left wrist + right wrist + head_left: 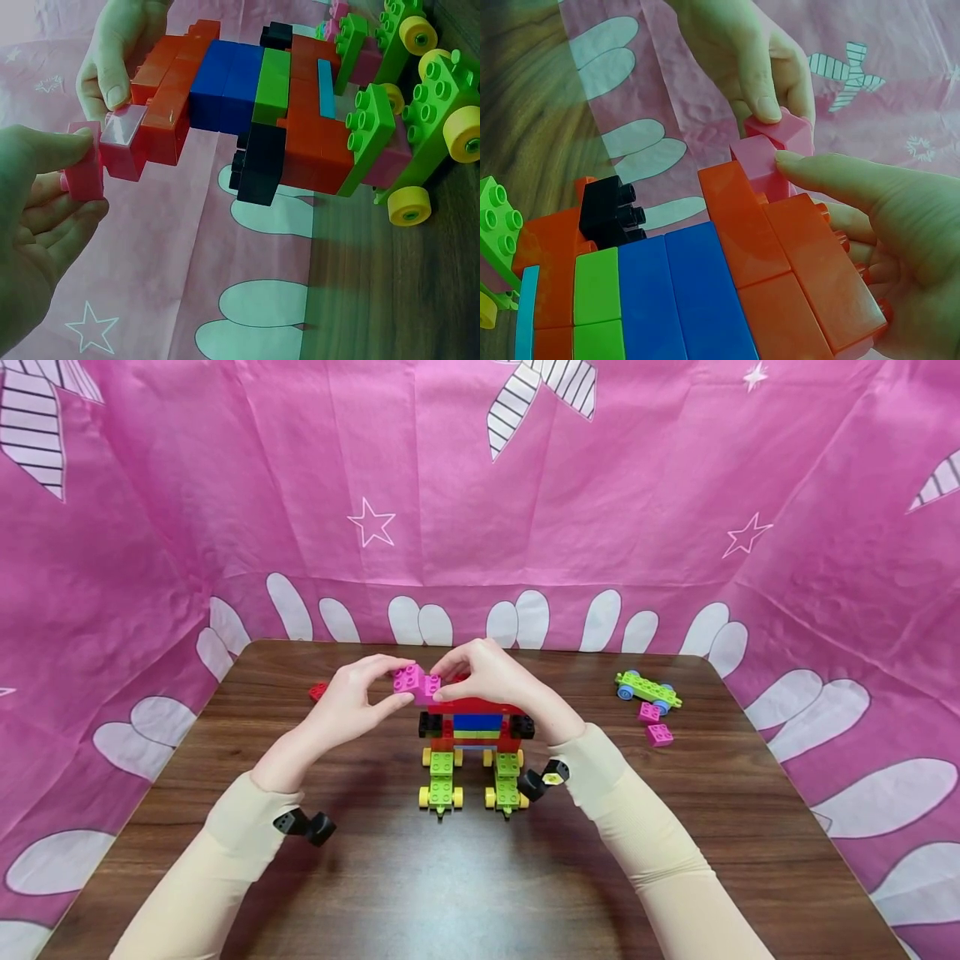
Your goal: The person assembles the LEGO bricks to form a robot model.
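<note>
My left hand (352, 697) pinches a pink toy building brick (86, 166) between thumb and fingers. This brick meets the top of a second pink brick (124, 141), set on the upper left end of a built figure; I cannot tell whether they are pressed together. Thumb and fingers of my right hand (491, 672) grip that second brick from the other side. The figure has red bricks (810, 262) on top, a blue block (477, 723) and green layer (598, 289) below, black side bricks (262, 165), and green wheeled bases (441, 777) with yellow wheels.
Toward the right back of the brown table (360, 893) lies a green wheeled base (647, 687) with blue wheels. Two pink bricks (660, 735) lie near it. A red brick (318, 692) is partly visible behind my left hand. Pink patterned cloth (450, 527) surrounds the table.
</note>
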Available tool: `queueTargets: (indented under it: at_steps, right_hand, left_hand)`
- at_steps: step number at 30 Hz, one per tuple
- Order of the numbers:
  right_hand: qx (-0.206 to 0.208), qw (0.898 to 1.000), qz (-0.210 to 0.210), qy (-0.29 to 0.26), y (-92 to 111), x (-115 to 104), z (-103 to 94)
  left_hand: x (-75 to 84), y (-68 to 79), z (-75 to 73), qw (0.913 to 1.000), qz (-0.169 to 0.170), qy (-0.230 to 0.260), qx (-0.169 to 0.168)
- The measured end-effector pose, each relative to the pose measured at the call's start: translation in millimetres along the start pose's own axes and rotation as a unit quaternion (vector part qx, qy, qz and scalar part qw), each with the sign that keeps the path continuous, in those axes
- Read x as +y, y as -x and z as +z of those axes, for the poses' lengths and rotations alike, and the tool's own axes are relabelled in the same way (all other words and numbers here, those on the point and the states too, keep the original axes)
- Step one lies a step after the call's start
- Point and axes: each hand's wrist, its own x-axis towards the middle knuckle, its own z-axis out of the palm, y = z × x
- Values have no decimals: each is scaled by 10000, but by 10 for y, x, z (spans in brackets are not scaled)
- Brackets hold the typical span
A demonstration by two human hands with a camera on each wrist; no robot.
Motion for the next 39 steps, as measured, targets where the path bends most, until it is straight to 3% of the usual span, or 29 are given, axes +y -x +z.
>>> queueTargets:
  at_steps: [15,33,39]
  right_hand:
    - [14,10000,-10,25,3,-6,0]
    - [110,9998,2,141,2,-14,14]
    - [141,9998,40,122,-4,-4,20]
  left_hand:
    - [27,-69,-97,9992,-75,222,-329]
    - [30,-186,-191,9970,16,24,-779]
    - [44,-214,-223,9950,-120,-70,-988]
